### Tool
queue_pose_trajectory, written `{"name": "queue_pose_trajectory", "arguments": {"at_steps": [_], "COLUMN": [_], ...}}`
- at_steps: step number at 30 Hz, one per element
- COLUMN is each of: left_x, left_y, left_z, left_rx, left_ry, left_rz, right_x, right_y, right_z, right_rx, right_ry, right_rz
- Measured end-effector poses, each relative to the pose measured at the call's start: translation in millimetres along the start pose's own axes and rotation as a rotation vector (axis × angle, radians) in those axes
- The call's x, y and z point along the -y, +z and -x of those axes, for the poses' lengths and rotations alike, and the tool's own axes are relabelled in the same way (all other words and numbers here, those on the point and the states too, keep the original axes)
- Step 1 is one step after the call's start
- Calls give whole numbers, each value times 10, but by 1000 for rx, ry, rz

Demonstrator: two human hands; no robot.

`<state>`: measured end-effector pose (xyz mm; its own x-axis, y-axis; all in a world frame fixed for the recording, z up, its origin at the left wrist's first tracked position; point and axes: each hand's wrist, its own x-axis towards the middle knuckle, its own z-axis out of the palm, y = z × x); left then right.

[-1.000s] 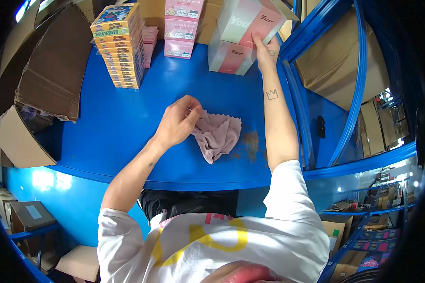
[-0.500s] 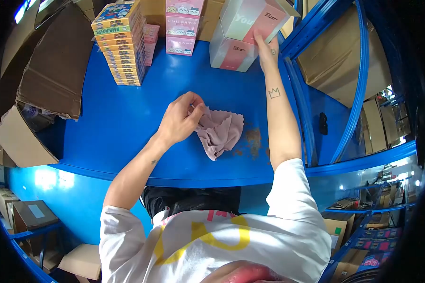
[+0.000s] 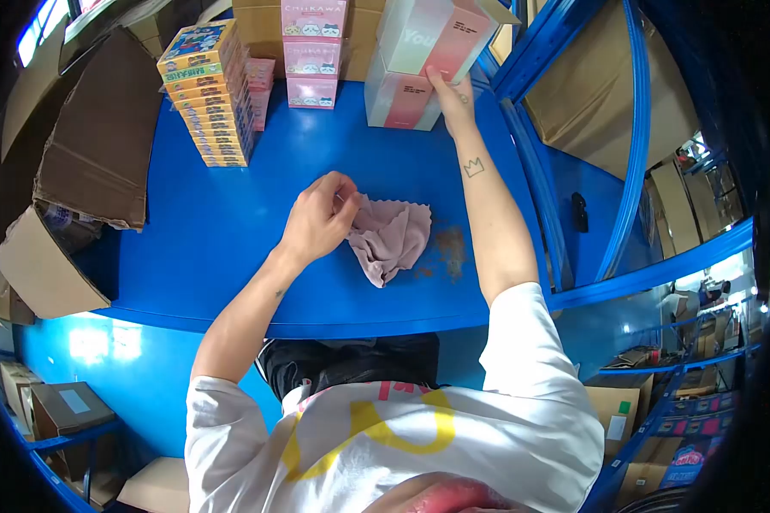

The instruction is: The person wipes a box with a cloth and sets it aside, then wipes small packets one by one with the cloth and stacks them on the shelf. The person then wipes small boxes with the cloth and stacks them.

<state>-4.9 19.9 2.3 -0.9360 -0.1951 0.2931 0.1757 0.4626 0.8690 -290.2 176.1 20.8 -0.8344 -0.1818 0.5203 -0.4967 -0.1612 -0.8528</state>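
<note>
Toward the back left of the blue shelf [image 3: 205,256], the tall stack of yellow boxes [image 3: 210,107] was judged easily toppled if brushed by a reaching arm, since many thin layers were piled in one narrow column. The same risk was run by the pile of pink boxes [image 3: 312,60] near the middle of the back edge, should the upper pink-and-white box [image 3: 458,34] be swung leftward. Midway between the back boxes and the front edge, the cloth [image 3: 392,232] was crumpled; grime could be picked up and smeared if it were dragged over the brownish patch [image 3: 449,250] just beside it on the right. Near the back right corner, the upper pink-and-white box could be slid off the lower box [image 3: 399,101] if it were pushed unevenly, contact being made by one hand only, low down. By the left hand [image 3: 321,218], the cloth's left end was pinched, its fingers [image 3: 342,182] curled in toward the thumb with hardly any gap left. By the right hand [image 3: 455,96], the upper pink-and-white box was touched, the thumb laid on its front face near the bottom; the remaining fingers were partly hidden, so whether it was firmly gripped could not be told.
</note>
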Motion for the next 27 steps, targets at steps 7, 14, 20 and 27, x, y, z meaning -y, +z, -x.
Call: {"name": "queue_pose_trajectory", "arguments": {"at_steps": [7,14,20,27], "left_x": [19,20,15,66], "left_y": [-28,-245,-344,-176], "left_z": [-24,-95,-103,-89], "left_rx": [-115,-327,-486,-362], "left_ry": [112,181,160,139], "left_rz": [-122,-153,-11,-74], "right_x": [-390,-808,-516,-185], "right_y": [59,-217,-178,-165], "right_z": [674,633,985,1240], "right_rx": [-184,-237,-258,-224], "right_ry": [173,242,236,274], "right_rz": [-92,-355,-210,-93]}}
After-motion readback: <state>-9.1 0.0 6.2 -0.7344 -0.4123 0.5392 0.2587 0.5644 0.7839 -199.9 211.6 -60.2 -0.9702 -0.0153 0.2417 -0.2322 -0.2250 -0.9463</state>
